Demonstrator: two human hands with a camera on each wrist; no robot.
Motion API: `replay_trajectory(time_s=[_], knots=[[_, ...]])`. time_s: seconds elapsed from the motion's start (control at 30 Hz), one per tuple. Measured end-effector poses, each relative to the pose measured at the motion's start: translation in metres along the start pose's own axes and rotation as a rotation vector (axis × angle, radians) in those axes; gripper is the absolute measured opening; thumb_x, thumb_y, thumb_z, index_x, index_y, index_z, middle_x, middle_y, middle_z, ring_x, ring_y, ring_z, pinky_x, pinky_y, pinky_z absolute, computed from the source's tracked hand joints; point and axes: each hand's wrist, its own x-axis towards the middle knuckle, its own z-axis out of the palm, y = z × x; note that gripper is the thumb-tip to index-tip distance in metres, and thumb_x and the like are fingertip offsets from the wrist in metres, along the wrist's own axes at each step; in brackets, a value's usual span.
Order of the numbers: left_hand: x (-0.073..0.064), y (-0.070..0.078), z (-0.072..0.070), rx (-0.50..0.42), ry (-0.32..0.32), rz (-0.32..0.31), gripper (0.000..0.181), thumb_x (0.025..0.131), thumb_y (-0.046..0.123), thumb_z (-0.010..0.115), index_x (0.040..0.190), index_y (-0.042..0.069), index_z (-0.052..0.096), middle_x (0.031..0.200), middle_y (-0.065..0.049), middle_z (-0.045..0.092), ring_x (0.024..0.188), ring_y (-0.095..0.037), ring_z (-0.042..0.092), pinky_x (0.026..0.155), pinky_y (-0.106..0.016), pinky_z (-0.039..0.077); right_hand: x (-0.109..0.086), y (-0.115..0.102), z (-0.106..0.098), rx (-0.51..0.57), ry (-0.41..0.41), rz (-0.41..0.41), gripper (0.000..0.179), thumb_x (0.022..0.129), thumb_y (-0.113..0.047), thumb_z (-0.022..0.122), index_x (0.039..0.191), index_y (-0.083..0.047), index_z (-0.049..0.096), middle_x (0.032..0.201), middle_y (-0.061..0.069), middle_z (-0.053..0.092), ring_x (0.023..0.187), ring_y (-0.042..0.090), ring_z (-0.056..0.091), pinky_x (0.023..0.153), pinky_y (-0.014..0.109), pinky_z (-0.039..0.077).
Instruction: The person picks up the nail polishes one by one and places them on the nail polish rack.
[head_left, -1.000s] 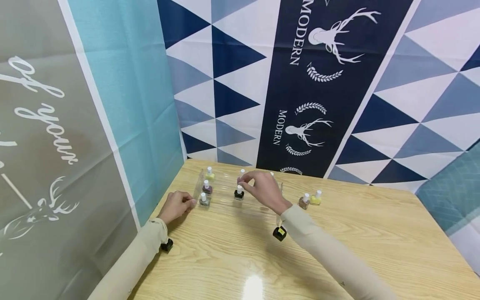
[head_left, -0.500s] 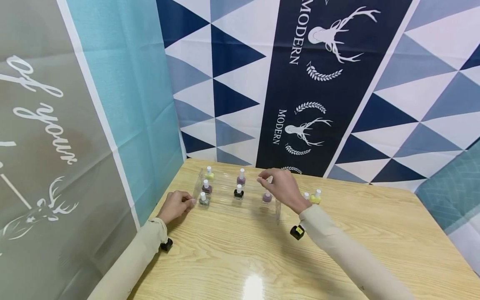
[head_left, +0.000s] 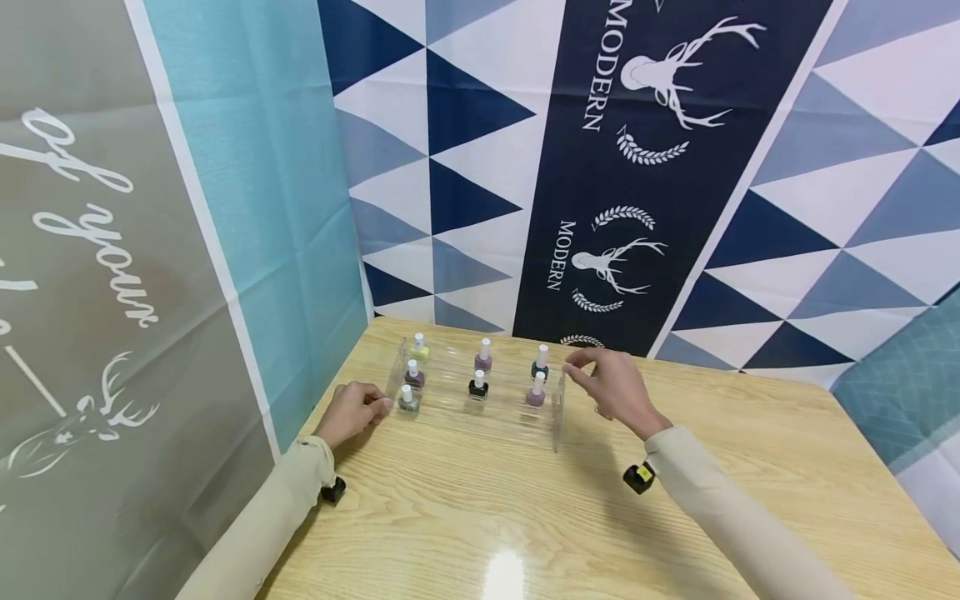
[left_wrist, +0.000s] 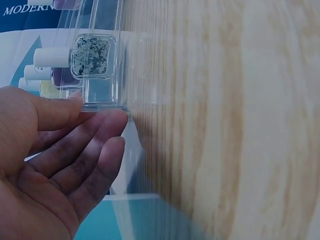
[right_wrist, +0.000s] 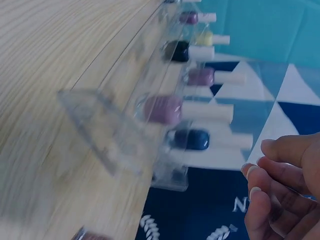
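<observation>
A clear acrylic stepped rack (head_left: 558, 417) bears several small nail polish bottles with white caps. My left hand (head_left: 354, 412) is at its left end, fingertips right at the end panel; in the left wrist view a glitter bottle (left_wrist: 94, 56) stands just beyond the thumb. My right hand (head_left: 611, 387) hovers just off the rack's right end, thumb and fingers apart, nothing between them. Nearest to it are a dark blue bottle (head_left: 540, 367) on the back step and a mauve bottle (head_left: 536, 396) in front. A black bottle (head_left: 478, 387) stands mid-rack, a purple one (head_left: 483, 360) behind.
At the rack's left end stand a yellow bottle (head_left: 420, 350) and a plum bottle (head_left: 414, 377). Part of a brownish bottle (right_wrist: 92, 235) shows on the wooden table (head_left: 465, 508) beyond the rack. Patterned curtains (head_left: 465, 183) rise behind and at the left.
My right hand has moved right, from over the rack's middle to past its right end, uncovering the dark blue and mauve bottles. It now covers the loose bottles at the right. The left hand stays put.
</observation>
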Motion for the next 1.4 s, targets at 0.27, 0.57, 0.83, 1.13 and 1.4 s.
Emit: replay_trajectory(time_s=[0.27,0.57,0.83,1.13,1.4], knots=[[0.0,-0.002,0.0,0.002,-0.013,-0.007,0.022,0.102,0.018,0.068,0.083,0.011,0.076,0.066,0.0,0.067,0.055,-0.017,0.058,0.053,-0.032,0.047,-0.018,0.026,-0.008,-0.052,-0.004,0.065,0.017,0.098,-0.021,0.073,0.103,-0.005,0.079,0.091,0.006,0.078,0.048,0.008,0.054,0.057,0.033,0.046],[0.001,-0.001,-0.001,0.001,-0.004,0.01,0.02,0.101,0.018,0.07,0.084,0.011,0.077,0.065,0.001,0.067,0.056,-0.017,0.06,0.054,-0.033,0.048,-0.029,0.056,-0.016,-0.122,0.022,0.097,0.018,0.097,-0.018,0.073,0.104,-0.003,0.078,0.1,0.014,0.077,0.061,0.015,0.061,0.059,0.041,0.05],[0.001,-0.001,-0.001,0.001,-0.011,-0.001,0.021,0.102,0.018,0.069,0.084,0.011,0.077,0.065,-0.001,0.067,0.054,-0.017,0.058,0.052,-0.032,0.048,-0.037,0.079,-0.009,-0.128,0.003,0.123,0.026,0.095,-0.018,0.075,0.113,0.001,0.076,0.103,0.018,0.076,0.08,0.035,0.07,0.062,0.049,0.052],[0.0,0.0,-0.001,-0.013,-0.019,-0.02,0.021,0.102,0.019,0.069,0.084,0.011,0.076,0.066,-0.003,0.067,0.054,-0.019,0.058,0.053,-0.032,0.048,-0.038,0.091,0.002,-0.129,-0.016,0.15,0.033,0.095,-0.02,0.075,0.119,0.002,0.074,0.104,0.019,0.075,0.088,0.04,0.069,0.061,0.049,0.053],[0.001,-0.002,0.0,-0.005,-0.02,-0.019,0.021,0.102,0.02,0.068,0.085,0.011,0.077,0.066,-0.002,0.067,0.054,-0.018,0.058,0.052,-0.032,0.048,-0.036,0.092,0.007,-0.125,-0.007,0.151,0.027,0.094,-0.017,0.073,0.112,0.002,0.075,0.1,0.017,0.076,0.09,0.043,0.07,0.064,0.054,0.054]])
